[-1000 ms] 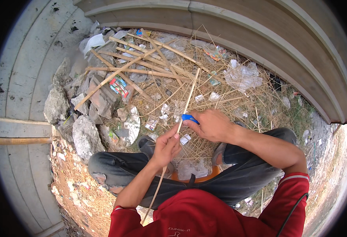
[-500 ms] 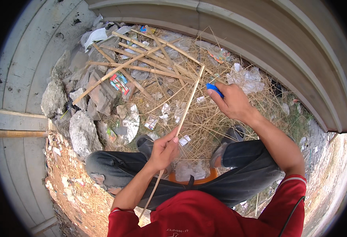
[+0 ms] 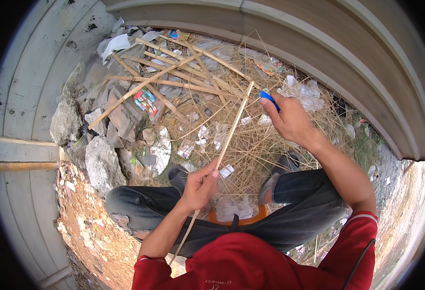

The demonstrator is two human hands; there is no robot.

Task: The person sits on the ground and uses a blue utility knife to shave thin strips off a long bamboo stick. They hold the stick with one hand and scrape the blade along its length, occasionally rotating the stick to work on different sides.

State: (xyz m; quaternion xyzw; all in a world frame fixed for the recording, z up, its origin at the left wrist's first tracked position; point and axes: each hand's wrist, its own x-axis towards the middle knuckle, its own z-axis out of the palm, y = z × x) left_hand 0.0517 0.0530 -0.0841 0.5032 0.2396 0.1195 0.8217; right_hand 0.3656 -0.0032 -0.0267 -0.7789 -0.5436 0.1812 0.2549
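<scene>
My left hand is closed around a long, thin bamboo strip. The strip slants from beside my left thigh up and away to the right, its pale far end raised over the ground. My right hand grips a small blue-handled tool near that far end. Most of the tool is hidden in the fist, and any blade is too fine to make out. Whether the tool touches the strip, I cannot tell.
Beyond my hands lies a crossed pile of bamboo slats. Rough rocks are heaped at the left. Thin shavings and plastic litter cover the ground. A corrugated metal wall curves behind, and grey panels stand left.
My right hand has shifted slightly right and a little farther away with the blue-handled tool. The far end of the bamboo strip has tipped slightly right; my left hand keeps its hold.
</scene>
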